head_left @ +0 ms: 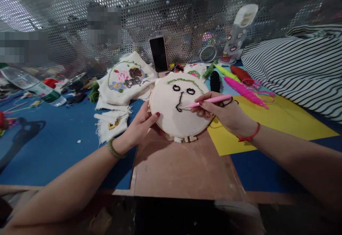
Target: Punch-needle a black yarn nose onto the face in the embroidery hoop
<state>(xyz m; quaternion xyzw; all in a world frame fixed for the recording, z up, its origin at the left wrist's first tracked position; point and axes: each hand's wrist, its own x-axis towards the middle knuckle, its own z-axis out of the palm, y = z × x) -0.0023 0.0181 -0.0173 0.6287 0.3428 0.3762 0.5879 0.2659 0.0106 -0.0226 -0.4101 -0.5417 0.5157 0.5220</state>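
Head view, looking down at a cluttered blue surface [53, 146] with a brown board [181, 171] in the middle. Left hand [141, 123] is closed on the left rim of a round embroidery hoop [177, 105], thumb on the front of the cloth, fingers behind; hoop is tilted up toward the camera, lower edge just above the board. Cloth in the hoop shows a green stitched arc on top, two black loops and a black line below them. Right hand [224, 112] pinches a pink punch needle [211, 100] between thumb and fingers, metal tip touching the cloth at the lower end of the black line. Black yarn [229, 102] runs from the needle's back end over the right hand. Green bead bracelet on the left wrist, red cord on the right wrist.

Left of the hoop: finished embroidered cloth [125, 76] with flowers, plus frayed cloth scraps [112, 123] near it. Clear water bottle [32, 83] lies far left. Black phone [158, 54] stands upright against the perforated metal screen [171, 14] behind. Yarn skeins [240, 85] in green, red, pink and black lie right of the hoop, partly on a yellow sheet [280, 121]. Striped fabric [299, 71] is piled far right. An empty ring hoop [207, 54] leans by the screen.
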